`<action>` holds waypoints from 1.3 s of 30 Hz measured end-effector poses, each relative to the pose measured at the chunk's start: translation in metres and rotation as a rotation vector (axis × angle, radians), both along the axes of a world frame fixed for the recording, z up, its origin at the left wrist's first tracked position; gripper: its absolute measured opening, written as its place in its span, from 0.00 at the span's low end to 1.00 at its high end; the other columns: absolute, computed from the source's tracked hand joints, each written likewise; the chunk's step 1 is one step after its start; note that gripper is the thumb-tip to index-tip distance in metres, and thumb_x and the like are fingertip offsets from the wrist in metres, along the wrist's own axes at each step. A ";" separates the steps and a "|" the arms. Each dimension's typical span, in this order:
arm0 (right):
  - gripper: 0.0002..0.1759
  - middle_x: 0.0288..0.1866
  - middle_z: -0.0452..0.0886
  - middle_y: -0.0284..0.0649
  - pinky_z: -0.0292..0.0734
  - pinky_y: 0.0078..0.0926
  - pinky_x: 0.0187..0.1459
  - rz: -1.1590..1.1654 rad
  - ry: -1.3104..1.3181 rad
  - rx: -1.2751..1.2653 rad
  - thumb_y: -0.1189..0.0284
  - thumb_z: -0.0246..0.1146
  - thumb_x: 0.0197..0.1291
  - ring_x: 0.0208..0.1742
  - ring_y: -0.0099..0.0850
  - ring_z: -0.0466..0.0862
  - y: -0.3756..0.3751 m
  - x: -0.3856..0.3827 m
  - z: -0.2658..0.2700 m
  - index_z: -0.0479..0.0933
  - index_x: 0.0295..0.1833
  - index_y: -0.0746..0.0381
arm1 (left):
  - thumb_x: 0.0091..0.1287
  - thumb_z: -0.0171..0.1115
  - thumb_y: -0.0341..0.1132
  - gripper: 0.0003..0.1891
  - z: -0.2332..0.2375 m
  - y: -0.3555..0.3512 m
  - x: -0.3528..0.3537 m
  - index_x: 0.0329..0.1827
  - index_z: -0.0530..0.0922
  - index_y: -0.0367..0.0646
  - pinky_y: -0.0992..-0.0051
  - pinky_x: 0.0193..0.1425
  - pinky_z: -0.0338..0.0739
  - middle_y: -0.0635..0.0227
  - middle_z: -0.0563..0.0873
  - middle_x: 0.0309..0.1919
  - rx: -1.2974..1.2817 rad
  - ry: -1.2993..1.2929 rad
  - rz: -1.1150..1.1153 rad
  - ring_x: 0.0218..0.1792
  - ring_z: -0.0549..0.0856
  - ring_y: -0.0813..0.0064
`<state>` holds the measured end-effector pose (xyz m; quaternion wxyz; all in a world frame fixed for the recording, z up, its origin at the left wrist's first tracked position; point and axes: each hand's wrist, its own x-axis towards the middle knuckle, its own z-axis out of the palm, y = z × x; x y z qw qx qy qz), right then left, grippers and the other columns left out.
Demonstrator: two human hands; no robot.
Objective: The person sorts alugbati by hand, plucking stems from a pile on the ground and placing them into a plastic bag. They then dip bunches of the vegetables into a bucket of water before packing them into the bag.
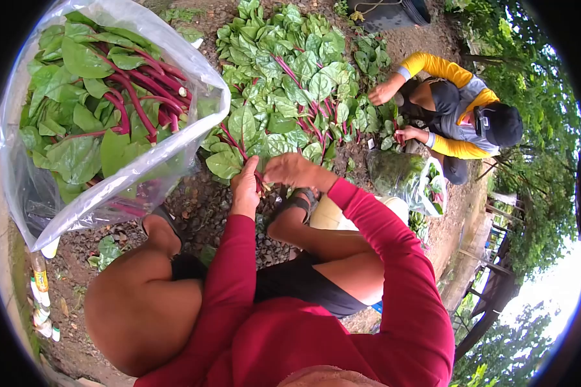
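A few leafy Malabar spinach stems (231,138), dark red with broad green leaves, are gripped near their lower ends by my left hand (244,186). Close beside it, my right hand (297,170) has its fingers bent together, with the tips at the lower stems; what they hold, if anything, is hidden. Just beyond both hands spreads a large heap of the same red-stemmed greens (281,77) on the ground. To the left, a big clear plastic bag (208,116) gapes open, holding cut Malabar spinach (84,151) with thick red stems.
A person in a yellow and grey top (474,109) crouches at the right, hands at the greens. Near them stands another filled plastic bag (426,187). A pale container (329,214) sits by my leg. Bottles (39,274) line the left edge; a dark tub (390,14) is at the back.
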<state>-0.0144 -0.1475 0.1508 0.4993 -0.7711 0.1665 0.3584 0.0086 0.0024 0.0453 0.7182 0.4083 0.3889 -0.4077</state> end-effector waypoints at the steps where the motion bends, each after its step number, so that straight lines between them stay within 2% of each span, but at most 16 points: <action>1: 0.11 0.35 0.87 0.39 0.80 0.31 0.43 -0.005 -0.042 -0.112 0.68 0.67 0.65 0.37 0.26 0.83 -0.010 0.008 -0.004 0.85 0.46 0.64 | 0.61 0.78 0.44 0.14 0.001 0.001 -0.001 0.35 0.82 0.46 0.72 0.22 0.71 0.75 0.78 0.23 0.030 -0.028 0.020 0.21 0.77 0.76; 3: 0.10 0.33 0.87 0.44 0.80 0.35 0.42 -0.018 -0.123 -0.342 0.66 0.66 0.65 0.33 0.31 0.84 -0.033 0.029 -0.015 0.86 0.44 0.62 | 0.61 0.77 0.44 0.14 0.005 -0.001 -0.006 0.34 0.82 0.46 0.72 0.20 0.69 0.76 0.75 0.20 0.085 -0.082 0.055 0.18 0.75 0.77; 4: 0.12 0.33 0.88 0.45 0.81 0.34 0.42 -0.106 -0.200 -0.358 0.64 0.66 0.65 0.34 0.32 0.85 -0.043 0.040 -0.027 0.86 0.43 0.62 | 0.62 0.76 0.45 0.16 0.019 0.004 -0.003 0.42 0.83 0.42 0.71 0.26 0.74 0.72 0.81 0.28 0.142 0.034 -0.088 0.24 0.78 0.75; 7: 0.15 0.34 0.88 0.47 0.82 0.32 0.44 -0.297 -0.260 -0.374 0.62 0.67 0.65 0.35 0.33 0.86 -0.055 0.078 -0.072 0.86 0.43 0.63 | 0.63 0.75 0.45 0.24 -0.030 -0.015 -0.045 0.54 0.81 0.37 0.68 0.38 0.80 0.65 0.85 0.43 0.291 -0.330 0.182 0.36 0.83 0.71; 8: 0.16 0.35 0.88 0.47 0.82 0.31 0.45 -0.344 -0.247 -0.375 0.61 0.68 0.64 0.35 0.34 0.87 -0.051 0.090 -0.082 0.86 0.44 0.64 | 0.64 0.73 0.43 0.31 -0.024 -0.011 -0.051 0.65 0.75 0.32 0.67 0.50 0.80 0.62 0.83 0.57 0.349 -0.335 0.055 0.47 0.83 0.68; 9: 0.16 0.34 0.88 0.47 0.82 0.32 0.43 -0.386 -0.198 -0.377 0.61 0.68 0.64 0.34 0.34 0.86 -0.043 0.101 -0.086 0.85 0.43 0.65 | 0.65 0.73 0.40 0.31 0.016 -0.007 -0.043 0.66 0.74 0.31 0.66 0.53 0.79 0.61 0.84 0.58 0.408 -0.272 -0.050 0.49 0.83 0.67; 11: 0.18 0.31 0.87 0.47 0.82 0.32 0.38 -0.460 -0.095 -0.379 0.60 0.69 0.64 0.30 0.34 0.86 -0.025 0.124 -0.090 0.84 0.40 0.66 | 0.67 0.71 0.38 0.26 0.001 -0.012 -0.061 0.63 0.77 0.29 0.65 0.60 0.76 0.57 0.84 0.61 0.326 -0.380 0.150 0.55 0.83 0.64; 14: 0.16 0.24 0.81 0.37 0.71 0.25 0.18 -0.665 -0.072 -0.186 0.62 0.68 0.66 0.19 0.24 0.77 -0.010 0.138 -0.114 0.84 0.41 0.66 | 0.67 0.71 0.36 0.27 -0.008 -0.003 -0.063 0.64 0.77 0.28 0.66 0.59 0.76 0.58 0.84 0.61 0.246 -0.192 0.074 0.55 0.83 0.64; 17: 0.15 0.20 0.78 0.34 0.65 0.23 0.15 -0.865 -0.077 0.017 0.63 0.69 0.65 0.16 0.22 0.73 -0.010 0.133 -0.121 0.82 0.35 0.65 | 0.66 0.72 0.37 0.26 -0.015 -0.003 -0.061 0.63 0.78 0.31 0.69 0.49 0.78 0.63 0.85 0.56 0.247 -0.168 0.105 0.47 0.83 0.70; 18: 0.12 0.22 0.76 0.32 0.62 0.22 0.14 -0.866 -0.049 0.050 0.65 0.69 0.66 0.16 0.21 0.71 -0.015 0.128 -0.114 0.81 0.38 0.63 | 0.66 0.73 0.38 0.25 -0.013 -0.004 -0.059 0.62 0.78 0.33 0.70 0.44 0.78 0.65 0.85 0.53 0.234 -0.164 0.127 0.43 0.83 0.72; 20: 0.09 0.24 0.78 0.31 0.63 0.21 0.14 -0.889 -0.020 0.107 0.68 0.68 0.66 0.17 0.21 0.72 -0.030 0.114 -0.093 0.80 0.44 0.63 | 0.64 0.75 0.39 0.26 0.006 -0.007 -0.049 0.62 0.78 0.38 0.71 0.28 0.76 0.70 0.85 0.44 0.169 -0.161 0.212 0.29 0.81 0.77; 23: 0.10 0.28 0.79 0.30 0.64 0.19 0.14 -0.873 0.024 0.138 0.70 0.67 0.66 0.19 0.19 0.73 -0.066 0.087 -0.063 0.79 0.49 0.62 | 0.62 0.77 0.41 0.23 0.006 -0.007 -0.044 0.56 0.81 0.39 0.71 0.25 0.74 0.72 0.84 0.37 0.125 -0.062 0.154 0.25 0.79 0.77; 27: 0.10 0.30 0.79 0.28 0.65 0.16 0.16 -0.772 0.082 0.183 0.70 0.67 0.66 0.22 0.18 0.75 -0.101 0.054 -0.041 0.79 0.50 0.61 | 0.61 0.77 0.48 0.16 0.038 -0.003 -0.033 0.32 0.82 0.47 0.74 0.18 0.62 0.79 0.73 0.19 0.114 -0.017 0.045 0.15 0.70 0.82; 28: 0.09 0.30 0.79 0.27 0.66 0.16 0.19 -0.717 0.083 0.178 0.68 0.69 0.66 0.22 0.18 0.75 -0.099 0.047 -0.026 0.80 0.48 0.58 | 0.61 0.77 0.49 0.17 0.034 -0.005 -0.034 0.29 0.82 0.48 0.73 0.19 0.63 0.77 0.74 0.19 0.134 -0.020 0.052 0.16 0.72 0.81; 33: 0.07 0.28 0.81 0.27 0.68 0.18 0.22 -0.562 0.147 -0.002 0.66 0.71 0.65 0.24 0.18 0.76 -0.067 0.015 0.040 0.83 0.42 0.57 | 0.61 0.77 0.51 0.18 0.008 -0.006 -0.044 0.31 0.83 0.46 0.74 0.21 0.65 0.76 0.75 0.19 0.049 -0.046 -0.010 0.17 0.72 0.81; 39: 0.09 0.28 0.83 0.31 0.70 0.23 0.26 -0.390 -0.053 -0.162 0.68 0.70 0.66 0.27 0.17 0.75 -0.043 -0.020 0.050 0.85 0.43 0.64 | 0.63 0.74 0.59 0.26 0.000 -0.006 -0.049 0.32 0.84 0.41 0.73 0.23 0.66 0.74 0.78 0.22 -0.025 -0.107 -0.102 0.20 0.73 0.80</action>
